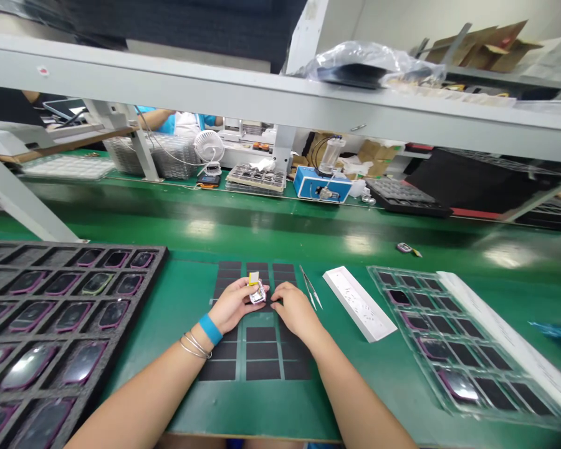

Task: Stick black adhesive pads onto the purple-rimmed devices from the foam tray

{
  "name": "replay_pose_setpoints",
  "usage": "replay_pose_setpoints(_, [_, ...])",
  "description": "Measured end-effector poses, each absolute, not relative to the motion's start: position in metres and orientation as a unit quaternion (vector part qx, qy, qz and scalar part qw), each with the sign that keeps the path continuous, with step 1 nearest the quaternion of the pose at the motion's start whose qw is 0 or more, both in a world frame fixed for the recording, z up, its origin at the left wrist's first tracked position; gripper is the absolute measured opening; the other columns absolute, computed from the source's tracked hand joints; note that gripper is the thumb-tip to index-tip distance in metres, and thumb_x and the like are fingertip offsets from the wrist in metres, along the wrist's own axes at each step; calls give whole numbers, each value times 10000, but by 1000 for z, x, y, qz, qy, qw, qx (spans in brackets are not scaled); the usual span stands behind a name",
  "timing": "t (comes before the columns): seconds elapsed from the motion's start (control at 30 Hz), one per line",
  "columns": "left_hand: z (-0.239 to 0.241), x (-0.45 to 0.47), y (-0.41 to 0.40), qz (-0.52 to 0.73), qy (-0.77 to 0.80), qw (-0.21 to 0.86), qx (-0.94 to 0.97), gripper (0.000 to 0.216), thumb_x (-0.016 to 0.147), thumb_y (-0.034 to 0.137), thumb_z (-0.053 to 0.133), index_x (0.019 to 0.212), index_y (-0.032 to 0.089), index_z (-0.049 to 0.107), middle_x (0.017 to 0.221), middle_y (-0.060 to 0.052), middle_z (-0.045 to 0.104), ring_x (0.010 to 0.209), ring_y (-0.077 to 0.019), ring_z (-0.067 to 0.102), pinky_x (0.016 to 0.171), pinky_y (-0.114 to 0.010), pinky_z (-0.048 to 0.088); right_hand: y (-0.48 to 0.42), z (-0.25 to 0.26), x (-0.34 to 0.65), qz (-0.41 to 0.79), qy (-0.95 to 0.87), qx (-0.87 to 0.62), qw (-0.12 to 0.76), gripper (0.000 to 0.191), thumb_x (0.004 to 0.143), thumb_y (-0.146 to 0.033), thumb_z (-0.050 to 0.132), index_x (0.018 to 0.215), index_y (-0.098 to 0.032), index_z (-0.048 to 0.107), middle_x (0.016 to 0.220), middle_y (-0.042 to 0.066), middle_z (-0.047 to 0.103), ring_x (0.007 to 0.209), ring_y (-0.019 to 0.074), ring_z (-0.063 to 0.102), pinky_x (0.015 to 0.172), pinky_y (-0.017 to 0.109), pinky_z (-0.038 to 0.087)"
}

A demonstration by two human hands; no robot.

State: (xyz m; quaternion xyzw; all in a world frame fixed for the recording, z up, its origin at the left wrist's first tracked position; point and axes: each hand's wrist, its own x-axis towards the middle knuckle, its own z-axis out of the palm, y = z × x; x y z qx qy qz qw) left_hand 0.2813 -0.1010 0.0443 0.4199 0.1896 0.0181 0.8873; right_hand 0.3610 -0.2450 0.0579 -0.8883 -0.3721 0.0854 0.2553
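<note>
My left hand [234, 304] is closed on a small silvery part with a yellow tab [256, 290], held just above a green mat with several black rectangular pads [260, 352]. A blue band and thin bracelets sit on that wrist. My right hand [293, 309] rests palm down beside it, its fingertips pressed onto a black pad close to the part. Tweezers [310, 287] lie on the mat just right of my right hand.
A black foam tray [51, 312] with several purple-edged glossy pieces fills the left. A clear plastic tray [453, 346] with dark pieces lies at right, a white strip [359, 303] beside it. Across the green bench stand a small fan [209, 148], a blue box [320, 186], stacked trays, and another person's arm.
</note>
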Motion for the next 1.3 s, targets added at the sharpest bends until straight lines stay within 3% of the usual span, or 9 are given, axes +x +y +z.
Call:
replay_pose_setpoints(0.67, [45, 282, -102, 25, 193, 893, 406, 179, 725, 150, 679, 889, 134, 608, 938, -128, 699, 846, -203, 654, 816, -397, 510, -245, 49, 370, 104, -344, -884, 297, 83, 682, -109, 691, 707, -184, 714, 931, 64, 629, 835, 197, 612, 815, 332, 466])
replay_pose_setpoints(1.1, [45, 280, -101, 43, 202, 896, 394, 156, 754, 144, 638, 907, 146, 610, 952, -117, 695, 902, -210, 649, 826, -421, 512, -239, 43, 365, 61, -401, -875, 263, 185, 798, -49, 489, 714, -154, 617, 903, 93, 565, 908, 214, 549, 883, 346, 428])
replay_pose_setpoints(1.3, [44, 281, -100, 45, 206, 893, 397, 175, 752, 157, 651, 920, 150, 606, 966, -116, 694, 925, -218, 645, 857, -451, 501, -247, 52, 370, 106, -427, -844, 308, 166, 829, -77, 476, 732, -169, 575, 895, 61, 527, 903, 181, 547, 890, 337, 426])
